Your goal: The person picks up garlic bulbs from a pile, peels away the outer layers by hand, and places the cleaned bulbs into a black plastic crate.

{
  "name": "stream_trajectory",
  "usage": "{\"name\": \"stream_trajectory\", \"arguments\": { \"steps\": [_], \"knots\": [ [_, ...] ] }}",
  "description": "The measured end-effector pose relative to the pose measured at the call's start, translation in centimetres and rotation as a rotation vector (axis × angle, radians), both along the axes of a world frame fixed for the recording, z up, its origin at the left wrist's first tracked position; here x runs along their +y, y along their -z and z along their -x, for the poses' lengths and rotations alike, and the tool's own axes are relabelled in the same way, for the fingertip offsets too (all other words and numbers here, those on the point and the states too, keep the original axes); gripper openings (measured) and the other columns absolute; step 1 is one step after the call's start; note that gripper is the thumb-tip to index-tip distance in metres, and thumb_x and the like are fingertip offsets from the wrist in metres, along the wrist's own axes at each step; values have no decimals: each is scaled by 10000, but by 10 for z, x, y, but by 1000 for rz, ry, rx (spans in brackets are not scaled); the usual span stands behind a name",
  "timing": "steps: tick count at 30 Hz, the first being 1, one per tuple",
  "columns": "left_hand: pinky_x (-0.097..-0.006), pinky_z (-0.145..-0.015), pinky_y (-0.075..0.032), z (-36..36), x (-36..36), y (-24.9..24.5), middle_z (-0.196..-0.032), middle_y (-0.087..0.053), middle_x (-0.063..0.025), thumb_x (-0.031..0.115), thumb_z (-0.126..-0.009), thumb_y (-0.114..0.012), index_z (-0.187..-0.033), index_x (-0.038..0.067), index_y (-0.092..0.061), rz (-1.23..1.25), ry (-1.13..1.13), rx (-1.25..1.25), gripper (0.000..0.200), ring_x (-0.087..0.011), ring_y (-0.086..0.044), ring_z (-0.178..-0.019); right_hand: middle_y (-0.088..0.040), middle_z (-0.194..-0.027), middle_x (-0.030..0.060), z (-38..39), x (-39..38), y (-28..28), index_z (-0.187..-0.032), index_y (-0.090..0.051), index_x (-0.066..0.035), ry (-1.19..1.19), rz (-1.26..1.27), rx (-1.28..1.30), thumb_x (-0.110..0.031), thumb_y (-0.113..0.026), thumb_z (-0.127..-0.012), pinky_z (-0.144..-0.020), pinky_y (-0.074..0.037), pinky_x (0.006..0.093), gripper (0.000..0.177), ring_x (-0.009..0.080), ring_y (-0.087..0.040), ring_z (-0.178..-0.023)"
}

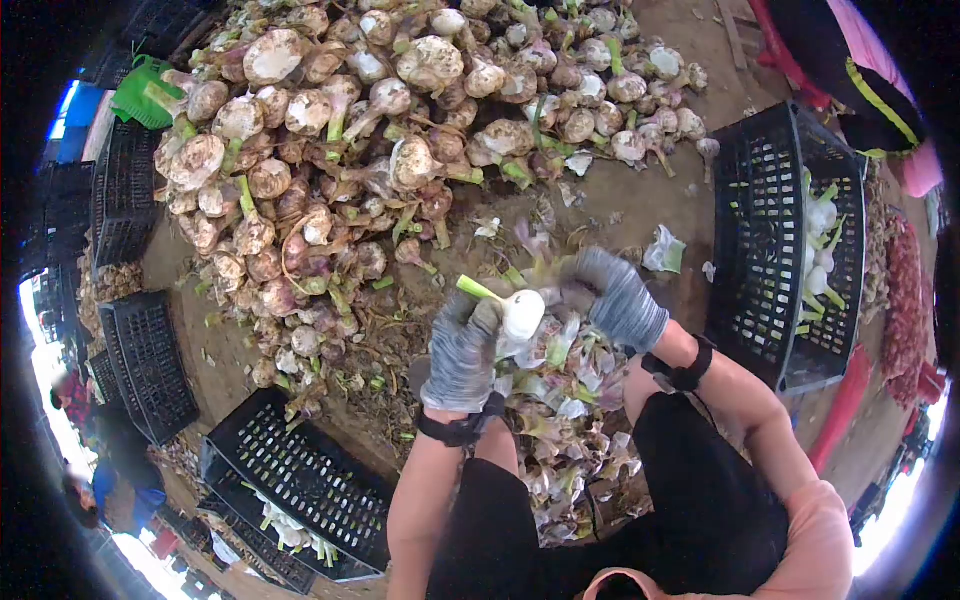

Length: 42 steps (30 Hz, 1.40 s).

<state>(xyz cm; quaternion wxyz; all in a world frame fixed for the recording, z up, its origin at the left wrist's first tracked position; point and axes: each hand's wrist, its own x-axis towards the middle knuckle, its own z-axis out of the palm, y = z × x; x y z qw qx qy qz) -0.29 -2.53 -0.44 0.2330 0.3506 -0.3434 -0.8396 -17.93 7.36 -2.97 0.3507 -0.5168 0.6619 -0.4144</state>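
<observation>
Left grip [468, 335] pinching smooth white garlic bulb [523, 314], cut green stem [476, 288], right grip [608, 292] too blurred to tell

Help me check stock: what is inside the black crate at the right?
Inside the black crate, white garlic bulbs with green stems are visible. Its slotted wall covers the rest, so how many lie behind cannot be told.

- Floor [655, 210]: brown; I note scattered debris.
- Garlic heap [300, 190]: soiled bulbs, some green-stemmed, ahead of me and to my left.
- Loose skins [575, 455]: piled between my legs.
- Black perforated crates: one on my right [755, 240], others [305, 475] on my left.
</observation>
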Motion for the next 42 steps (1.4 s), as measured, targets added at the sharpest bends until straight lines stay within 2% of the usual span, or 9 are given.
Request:
{"name": "stream_trajectory", "arguments": {
  "steps": [5,8,10,15,17,20,26,32,42],
  "knots": [
    [-344,-824,-513,-7,1,28,-1049,-601,-112,239,-802,-658,-1087,3,-529,-619,-113,236,392,-209,-597,-932,-600,-938,131,-12,19,-23,-985,-611,-34,-762,-150,-517,-138,-623,-773,-790,-448,360,237,292,-569,-875],
    [-418,-827,-510,-15,0,31,-1071,-598,-146,214,-782,-645,-1077,19,-556,-768,-195,272,365,-291,-583,-980,-585,-1005,157,-11,13,-36,-1061,-589,-39,-778,-205,-576,-186,-624,-775,-814,-441,372,324,320,-564,-907],
    [-446,-817,-507,-24,-6,24,-1048,-600,-138,217,-784,-639,-1031,40,-572,-801,-262,294,311,-309,-568,-994,-568,-1046,179,-11,12,-29,-1106,-573,-50,-683,-220,-201,-217,-613,-781,-806,-447,388,368,350,-555,-928],
    [-355,-759,-525,-79,-32,9,-960,-613,-95,269,-807,-635,-909,69,-587,-360,-511,35,230,-229,-598,-881,-581,-1046,172,-1,10,-7,-1079,-606,-65,-556,-409,183,-275,-588,-811,-835,-450,375,341,326,-565,-941],
    [-358,-833,-456,-91,-53,31,-895,-616,-25,209,-787,-650,-911,138,-576,155,-272,-675,161,-209,-604,-808,-600,-966,155,0,8,-4,-998,-628,-58,-501,-434,162,-266,-616,-786,-798,-455,381,298,324,-570,-908],
    [-378,-720,-501,-83,-84,73,-1098,-560,-125,234,-755,-676,-1180,52,-516,1306,34,-890,488,-255,-600,-822,-609,-870,148,-3,0,-5,-923,-621,-45,-427,-375,274,-209,-632,-758,-736,-463,396,233,328,-579,-836],
    [-341,-721,-491,-44,-107,110,-1112,-531,-167,198,-749,-667,-1265,101,-451,1324,478,-1345,568,-233,-586,-802,-602,-863,194,-13,-9,11,-962,-582,-55,-210,-361,24,-275,-602,-803,-716,-460,405,273,366,-570,-823],
    [-257,-796,-458,-14,-45,40,-1017,-554,-45,41,-746,-666,-1159,57,-484,353,66,-300,451,-131,-533,-910,-609,-992,113,-20,-24,19,-1138,-510,-14,36,-195,-293,-388,-582,-847,-803,-451,319,479,182,-567,-890],
    [-306,-894,-441,11,10,-6,-1169,-550,-111,21,-687,-724,-1220,39,-489,860,170,-413,583,-193,-551,-1029,-608,-886,27,-10,-22,-29,-1022,-575,-29,201,-127,-680,-230,-577,-861,-753,-456,263,259,98,-535,-824]
  ]
}}
